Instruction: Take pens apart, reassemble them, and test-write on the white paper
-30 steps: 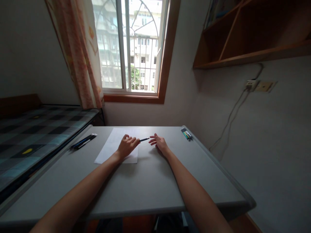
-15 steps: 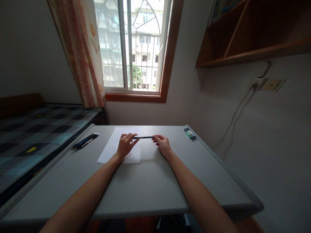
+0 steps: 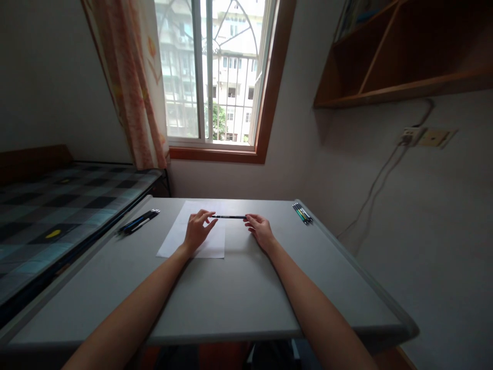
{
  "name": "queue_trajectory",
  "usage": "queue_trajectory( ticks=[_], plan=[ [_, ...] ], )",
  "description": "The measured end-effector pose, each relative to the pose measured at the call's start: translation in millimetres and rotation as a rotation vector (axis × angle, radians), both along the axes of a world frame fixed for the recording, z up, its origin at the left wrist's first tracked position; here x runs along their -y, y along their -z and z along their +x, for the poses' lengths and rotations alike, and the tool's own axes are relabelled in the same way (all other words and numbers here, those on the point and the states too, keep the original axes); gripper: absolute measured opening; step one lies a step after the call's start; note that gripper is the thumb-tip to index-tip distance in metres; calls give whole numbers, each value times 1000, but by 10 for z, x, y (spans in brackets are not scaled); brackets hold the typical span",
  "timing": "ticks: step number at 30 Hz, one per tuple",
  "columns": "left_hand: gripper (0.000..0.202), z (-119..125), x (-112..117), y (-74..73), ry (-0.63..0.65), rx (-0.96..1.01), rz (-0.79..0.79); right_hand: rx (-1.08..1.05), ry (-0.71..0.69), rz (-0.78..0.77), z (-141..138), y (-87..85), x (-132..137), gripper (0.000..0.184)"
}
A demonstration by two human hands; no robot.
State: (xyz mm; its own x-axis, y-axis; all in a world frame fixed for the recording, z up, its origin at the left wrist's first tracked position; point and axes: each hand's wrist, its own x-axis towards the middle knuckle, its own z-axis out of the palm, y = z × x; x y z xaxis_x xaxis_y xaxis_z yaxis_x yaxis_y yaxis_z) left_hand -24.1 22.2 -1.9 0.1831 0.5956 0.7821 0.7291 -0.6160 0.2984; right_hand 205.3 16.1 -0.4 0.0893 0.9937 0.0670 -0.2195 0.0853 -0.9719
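Note:
A slim dark pen (image 3: 231,217) is held level above the table, near the right edge of the white paper (image 3: 208,246). My right hand (image 3: 260,230) pinches its right end between thumb and fingertips. Around the pen's left end is my left hand (image 3: 198,228), with thumb and index finger apart. The left index fingertip is close against the pen, and whether it touches cannot be made out. Both forearms reach in from the table's near edge.
Several dark pens (image 3: 138,222) lie at the table's left side. Several thinner pens or refills (image 3: 302,214) lie at the far right corner. The grey-white table (image 3: 231,303) stands below a window (image 3: 215,77), between a bed (image 3: 84,190) and the right wall.
My left thumb has drawn back and away from the pen, loosening the earlier pinch. My right hand keeps its hold. The view has shifted slightly.

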Motion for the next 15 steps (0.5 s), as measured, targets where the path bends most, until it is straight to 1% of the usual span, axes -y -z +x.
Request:
queue_trajectory(
  ticks=[7, 10, 15],
  plan=[
    [20, -3, -41, 68, -42, -11, -26, 15, -59, 16, 2, 9, 1, 33],
    [19, -9, -48, 83, -53, -25, -33, 8, -64, 4, 0, -9, 13, 34],
    [20, -11, -36, 70, -75, -48, 6, -21, -43, -35, -4, -33, 18, 33]
  ],
)
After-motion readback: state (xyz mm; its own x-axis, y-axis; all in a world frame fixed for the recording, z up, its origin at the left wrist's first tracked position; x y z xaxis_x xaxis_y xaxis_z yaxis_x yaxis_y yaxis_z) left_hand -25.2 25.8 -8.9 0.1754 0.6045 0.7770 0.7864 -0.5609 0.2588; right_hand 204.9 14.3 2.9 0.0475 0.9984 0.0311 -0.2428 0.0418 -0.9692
